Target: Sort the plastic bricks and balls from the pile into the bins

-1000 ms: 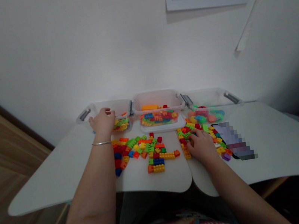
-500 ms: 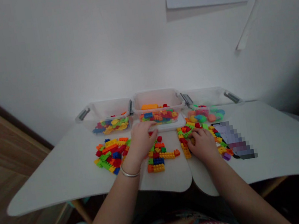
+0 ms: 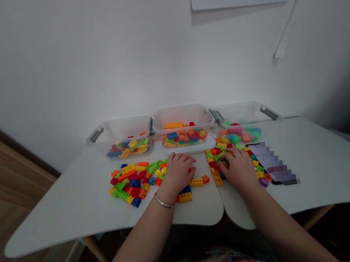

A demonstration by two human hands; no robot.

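My left hand [image 3: 179, 173] reaches over the middle of the loose toy building bricks [image 3: 129, 178], palm down. Its thumb and fingers are apart, with a bit of red brick showing between them; the bricks under the palm are hidden. Just right of the wrist, a yellow brick [image 3: 185, 197] and a longer yellow brick [image 3: 197, 182] with an orange one [image 3: 205, 179] at its end lie on the table. My right hand [image 3: 240, 168] rests on the right-hand group of bricks [image 3: 214, 164], fingers bent, thumb and index finger apart. Bricks show in the gap between them.
Along the wall stand three clear plastic boxes: a left one [image 3: 118, 133] and a middle one [image 3: 182, 114] with coloured pieces, and a right one [image 3: 242, 113] with rounder pieces. A white lid [image 3: 191, 148] lies before the middle box. A phone [image 3: 271, 162] lies right of my right hand.
My left hand has come from the left box, rightward and toward me, down onto the middle bricks. My right hand stays among the right-hand bricks, with a blue brick now showing by its thumb.
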